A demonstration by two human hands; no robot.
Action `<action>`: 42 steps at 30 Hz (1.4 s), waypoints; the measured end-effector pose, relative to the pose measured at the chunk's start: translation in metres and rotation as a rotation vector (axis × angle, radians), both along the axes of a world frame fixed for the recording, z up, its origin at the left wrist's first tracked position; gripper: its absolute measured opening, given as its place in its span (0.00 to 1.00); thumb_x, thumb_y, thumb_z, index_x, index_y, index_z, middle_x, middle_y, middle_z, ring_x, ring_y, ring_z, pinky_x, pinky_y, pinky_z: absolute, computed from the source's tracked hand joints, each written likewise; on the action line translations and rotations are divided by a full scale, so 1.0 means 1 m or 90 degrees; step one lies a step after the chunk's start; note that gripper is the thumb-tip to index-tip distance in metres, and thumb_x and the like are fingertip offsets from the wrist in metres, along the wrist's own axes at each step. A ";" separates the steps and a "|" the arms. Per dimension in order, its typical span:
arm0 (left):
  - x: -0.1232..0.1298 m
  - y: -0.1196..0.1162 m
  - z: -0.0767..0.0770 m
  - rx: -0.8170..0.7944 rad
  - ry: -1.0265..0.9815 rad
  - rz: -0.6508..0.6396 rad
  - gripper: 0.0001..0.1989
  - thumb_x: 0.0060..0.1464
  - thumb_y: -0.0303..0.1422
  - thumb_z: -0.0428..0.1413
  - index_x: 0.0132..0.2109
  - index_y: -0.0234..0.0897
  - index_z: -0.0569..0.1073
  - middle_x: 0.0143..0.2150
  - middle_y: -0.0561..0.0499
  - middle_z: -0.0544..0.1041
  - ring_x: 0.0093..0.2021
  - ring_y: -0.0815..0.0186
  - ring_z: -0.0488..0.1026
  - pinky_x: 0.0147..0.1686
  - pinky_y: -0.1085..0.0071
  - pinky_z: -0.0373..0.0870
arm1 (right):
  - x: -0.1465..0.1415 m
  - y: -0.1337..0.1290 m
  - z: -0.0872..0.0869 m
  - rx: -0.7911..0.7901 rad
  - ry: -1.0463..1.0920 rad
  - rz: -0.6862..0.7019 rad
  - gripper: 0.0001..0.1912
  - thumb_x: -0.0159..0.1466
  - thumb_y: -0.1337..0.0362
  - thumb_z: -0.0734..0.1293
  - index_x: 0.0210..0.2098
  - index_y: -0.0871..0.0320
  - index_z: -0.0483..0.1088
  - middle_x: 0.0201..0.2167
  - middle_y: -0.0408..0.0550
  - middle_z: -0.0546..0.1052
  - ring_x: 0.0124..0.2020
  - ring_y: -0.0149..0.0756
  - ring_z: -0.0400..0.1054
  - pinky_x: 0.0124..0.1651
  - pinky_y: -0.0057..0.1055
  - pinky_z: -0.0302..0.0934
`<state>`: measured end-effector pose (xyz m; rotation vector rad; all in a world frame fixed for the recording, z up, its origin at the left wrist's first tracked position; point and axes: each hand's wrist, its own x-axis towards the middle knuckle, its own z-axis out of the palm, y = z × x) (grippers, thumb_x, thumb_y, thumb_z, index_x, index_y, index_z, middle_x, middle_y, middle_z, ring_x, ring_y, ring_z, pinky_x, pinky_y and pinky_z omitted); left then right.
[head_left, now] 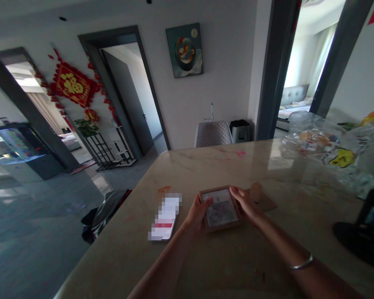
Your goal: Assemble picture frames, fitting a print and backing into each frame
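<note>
Between my two hands is a small picture frame [220,212] with a brown border and a clear or grey front, tilted up toward me above the table. My left hand [197,211] grips its left side, the thumb lying over the front. On the right side my right hand [241,199] holds the frame near its upper corner, fingers mostly hidden behind it. A brown cardboard-like piece [266,202] lies on the table just beyond my right hand. Left of my left hand rests a phone [166,218] with a lit, blurred screen.
The marble-patterned table [137,249] has its left edge beside the phone. Clear plastic bags [318,137] with things inside sit at the far right. A black stand [361,232] holding a device is at the right. A quilted chair [214,133] stands behind the far edge.
</note>
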<state>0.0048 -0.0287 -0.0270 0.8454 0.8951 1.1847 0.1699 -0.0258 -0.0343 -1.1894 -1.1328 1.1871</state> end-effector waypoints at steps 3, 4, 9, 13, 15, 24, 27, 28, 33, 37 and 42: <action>0.002 -0.001 0.001 0.006 -0.002 -0.020 0.21 0.35 0.33 0.63 0.39 0.35 0.68 0.32 0.48 0.77 0.33 0.63 0.74 0.34 0.70 0.70 | 0.000 0.007 -0.004 0.002 -0.065 -0.061 0.20 0.52 0.51 0.62 0.37 0.60 0.66 0.32 0.51 0.75 0.36 0.40 0.69 0.38 0.32 0.61; 0.002 -0.001 0.001 0.006 -0.003 -0.021 0.20 0.35 0.32 0.63 0.39 0.35 0.68 0.32 0.48 0.77 0.33 0.64 0.74 0.34 0.70 0.70 | 0.000 0.009 -0.006 0.012 -0.082 -0.066 0.20 0.51 0.52 0.63 0.37 0.60 0.66 0.32 0.51 0.75 0.36 0.40 0.69 0.38 0.32 0.61; 0.002 0.000 -0.002 -0.010 0.008 -0.011 0.18 0.35 0.31 0.61 0.38 0.35 0.68 0.32 0.48 0.76 0.31 0.65 0.74 0.33 0.71 0.70 | 0.003 0.010 -0.012 0.040 -0.170 -0.039 0.19 0.52 0.56 0.61 0.40 0.61 0.66 0.36 0.52 0.75 0.39 0.40 0.69 0.39 0.31 0.60; 0.000 0.002 -0.004 -0.008 0.026 0.002 0.17 0.36 0.31 0.60 0.38 0.35 0.68 0.32 0.49 0.76 0.32 0.66 0.74 0.32 0.72 0.70 | 0.011 0.011 -0.009 0.073 -0.288 -0.019 0.16 0.55 0.58 0.59 0.39 0.57 0.69 0.35 0.49 0.76 0.40 0.39 0.68 0.41 0.31 0.60; 0.000 0.003 -0.004 -0.012 0.037 0.009 0.16 0.37 0.30 0.60 0.38 0.35 0.68 0.32 0.50 0.76 0.31 0.66 0.74 0.32 0.71 0.70 | 0.022 0.015 -0.006 0.110 -0.375 -0.094 0.18 0.55 0.58 0.58 0.41 0.58 0.68 0.36 0.52 0.75 0.40 0.39 0.68 0.43 0.32 0.59; -0.003 0.003 -0.004 -0.029 0.057 0.044 0.15 0.38 0.28 0.59 0.37 0.36 0.68 0.32 0.50 0.75 0.31 0.67 0.73 0.33 0.71 0.70 | 0.079 0.023 -0.019 -0.048 -0.693 -0.327 0.37 0.54 0.58 0.62 0.56 0.74 0.48 0.47 0.68 0.67 0.48 0.49 0.63 0.46 0.38 0.57; -0.004 0.003 -0.005 -0.030 0.068 0.055 0.14 0.38 0.28 0.59 0.36 0.36 0.68 0.32 0.50 0.75 0.31 0.67 0.73 0.32 0.72 0.69 | 0.078 0.026 -0.027 -0.105 -0.680 -0.284 0.38 0.54 0.57 0.63 0.56 0.74 0.47 0.47 0.68 0.68 0.47 0.48 0.64 0.43 0.36 0.59; -0.004 0.003 -0.005 -0.032 0.070 0.058 0.14 0.38 0.28 0.59 0.36 0.36 0.68 0.32 0.50 0.75 0.31 0.67 0.73 0.32 0.72 0.69 | 0.077 0.027 -0.028 -0.115 -0.675 -0.282 0.38 0.54 0.57 0.63 0.56 0.73 0.47 0.46 0.67 0.68 0.47 0.47 0.65 0.42 0.35 0.59; -0.005 0.004 -0.006 -0.043 0.079 0.074 0.13 0.37 0.26 0.59 0.35 0.35 0.68 0.31 0.49 0.75 0.30 0.67 0.72 0.32 0.72 0.69 | 0.084 0.030 -0.026 -0.083 -0.633 -0.265 0.29 0.51 0.59 0.64 0.50 0.69 0.59 0.41 0.64 0.72 0.43 0.48 0.67 0.38 0.35 0.60; -0.005 0.005 -0.007 -0.050 0.073 0.083 0.12 0.37 0.24 0.59 0.34 0.34 0.68 0.31 0.49 0.75 0.30 0.67 0.73 0.31 0.72 0.69 | 0.086 0.027 -0.012 -0.037 -0.436 -0.304 0.17 0.49 0.57 0.65 0.34 0.62 0.67 0.28 0.55 0.75 0.32 0.44 0.70 0.31 0.33 0.61; -0.005 0.007 -0.012 -0.069 0.053 0.080 0.13 0.38 0.24 0.58 0.35 0.34 0.67 0.30 0.50 0.75 0.29 0.67 0.72 0.32 0.71 0.69 | 0.056 0.012 0.010 -0.046 0.074 -0.242 0.13 0.48 0.58 0.67 0.30 0.58 0.65 0.20 0.44 0.73 0.21 0.31 0.67 0.20 0.24 0.59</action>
